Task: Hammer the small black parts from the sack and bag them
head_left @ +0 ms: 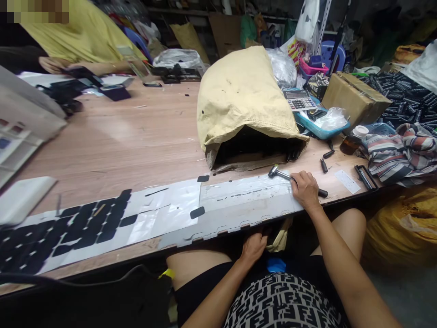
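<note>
My right hand (305,190) is closed around a small hammer (282,175) lying across the front of the table, its metal head pointing left and its dark grip end showing past my hand. Under it is a grey-white sheet (235,212) along the table edge. My left hand (254,248) is low in front of my lap, just below the table edge, with its fingers curled; what they hold, if anything, is hidden. Beside it hangs a piece of yellowish cloth (280,239). Beyond the hammer lies a large cream sack (246,95), its dark mouth facing me.
Black rounded pieces (112,214) lie on white sheets at left. To the right are a calculator (300,100), a blue basket (322,130), a cardboard box (355,98), a brown bottle (350,145) and striped cloth (396,148). Across the table sits a person in yellow (82,36).
</note>
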{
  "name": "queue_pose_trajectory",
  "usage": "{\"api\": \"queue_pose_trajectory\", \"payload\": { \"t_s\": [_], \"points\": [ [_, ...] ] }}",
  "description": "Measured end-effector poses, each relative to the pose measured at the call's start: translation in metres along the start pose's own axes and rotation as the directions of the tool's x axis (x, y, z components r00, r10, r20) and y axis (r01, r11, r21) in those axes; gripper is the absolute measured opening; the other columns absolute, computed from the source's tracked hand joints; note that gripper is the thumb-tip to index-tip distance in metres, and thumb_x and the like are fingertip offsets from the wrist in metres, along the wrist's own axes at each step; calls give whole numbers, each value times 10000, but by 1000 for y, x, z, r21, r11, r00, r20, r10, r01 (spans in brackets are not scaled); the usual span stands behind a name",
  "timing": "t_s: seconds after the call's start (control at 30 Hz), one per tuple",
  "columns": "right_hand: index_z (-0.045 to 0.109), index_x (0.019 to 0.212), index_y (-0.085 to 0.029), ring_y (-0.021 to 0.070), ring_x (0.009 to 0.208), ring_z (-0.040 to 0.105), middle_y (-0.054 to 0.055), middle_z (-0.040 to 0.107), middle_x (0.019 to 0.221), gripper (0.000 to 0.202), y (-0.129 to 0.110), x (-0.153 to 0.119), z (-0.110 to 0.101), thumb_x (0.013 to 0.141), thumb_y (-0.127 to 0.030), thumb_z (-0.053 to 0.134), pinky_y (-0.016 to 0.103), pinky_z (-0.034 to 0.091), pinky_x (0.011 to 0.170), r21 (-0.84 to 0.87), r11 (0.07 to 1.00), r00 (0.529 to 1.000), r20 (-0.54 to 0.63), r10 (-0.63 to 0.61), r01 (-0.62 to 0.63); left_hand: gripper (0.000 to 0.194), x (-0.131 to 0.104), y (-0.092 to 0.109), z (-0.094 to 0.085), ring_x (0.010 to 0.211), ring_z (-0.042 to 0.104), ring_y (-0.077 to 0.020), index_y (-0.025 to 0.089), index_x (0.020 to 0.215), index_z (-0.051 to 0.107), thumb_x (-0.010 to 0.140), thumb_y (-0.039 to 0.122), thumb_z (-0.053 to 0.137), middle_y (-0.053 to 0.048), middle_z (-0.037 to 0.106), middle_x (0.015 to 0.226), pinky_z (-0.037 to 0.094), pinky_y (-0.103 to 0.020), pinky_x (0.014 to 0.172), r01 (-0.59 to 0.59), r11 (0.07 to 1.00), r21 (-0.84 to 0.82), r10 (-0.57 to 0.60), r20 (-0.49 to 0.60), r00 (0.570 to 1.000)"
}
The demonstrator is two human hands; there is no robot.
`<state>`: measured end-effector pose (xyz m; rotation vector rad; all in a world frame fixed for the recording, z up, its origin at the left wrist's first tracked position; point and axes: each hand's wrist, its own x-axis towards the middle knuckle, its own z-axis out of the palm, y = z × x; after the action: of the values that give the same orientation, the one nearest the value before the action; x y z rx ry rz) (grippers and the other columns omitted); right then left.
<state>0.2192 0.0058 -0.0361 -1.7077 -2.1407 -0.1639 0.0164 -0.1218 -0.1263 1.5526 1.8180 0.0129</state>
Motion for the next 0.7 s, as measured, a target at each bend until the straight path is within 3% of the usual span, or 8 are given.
{"api": "queue_pose_trajectory", "payload": {
  "t_s": [0.13,0.23,0.33,0.37,0.43,0.5,0.6,0.7],
  "points": [
    [683,1117,-241,233,950,477,66,626,994,227,-1,-1,0,953,-274,529,333,321,792,-5,1000,1000,4,-1,1,348,-10,6,-5,1044,710,-259,176,1070,712,1014,355,419,-146,753,1065,483,-304,851,0,997,80,-6,68,998],
    [681,1113,-240,235,944,478,68,625,988,226,-2,0,-1,953,-274,526,334,322,785,-10,1000,1000,0,-8,8,265,-26,12,-27,990,711,-271,198,1056,719,958,346,523,-118,760,1020,484,-321,810,-181,980,79,173,106,979],
    [677,1120,-236,241,940,476,78,625,990,233,-2,0,-1,950,-266,521,336,322,775,-14,1000,1000,-1,-13,13,222,-34,27,-69,803,701,-227,233,973,741,905,380,590,-44,758,855,483,-296,688,-401,901,-168,430,211,878],
    [676,1119,-235,244,940,474,81,625,991,233,-3,0,-1,947,-264,522,337,322,773,-16,1000,1000,0,-12,12,252,-32,34,-86,752,685,-207,226,938,745,912,411,576,-32,749,815,481,-287,658,-440,853,-280,498,185,847],
    [673,1113,-233,246,940,471,84,623,992,228,-3,0,-2,943,-265,525,339,323,773,-19,1000,1000,-1,-11,11,325,-14,51,-120,708,659,-186,202,951,740,918,467,553,-35,740,810,491,-285,636,-479,767,-428,529,-1,848],
    [672,1101,-233,246,940,469,83,620,988,219,-3,0,-1,944,-267,523,339,324,775,-15,1000,1000,-1,-13,13,345,17,70,-151,664,631,-175,181,985,733,893,478,582,-37,720,778,483,-279,603,-485,754,-444,414,-253,875],
    [670,1097,-231,240,933,471,79,617,983,217,-2,1,-1,946,-259,518,337,328,779,0,1000,1000,4,-17,17,320,78,96,-184,828,668,-197,160,1035,714,863,417,628,-67,739,926,509,-294,728,-466,791,-396,193,-561,805],
    [666,1104,-227,234,932,475,75,618,989,218,-1,1,-1,942,-255,523,336,332,783,12,1000,1000,7,-15,15,312,135,114,-199,923,672,-249,158,1038,686,825,386,689,-78,728,891,497,-329,820,-333,883,-330,45,-647,761]
  ]
}}
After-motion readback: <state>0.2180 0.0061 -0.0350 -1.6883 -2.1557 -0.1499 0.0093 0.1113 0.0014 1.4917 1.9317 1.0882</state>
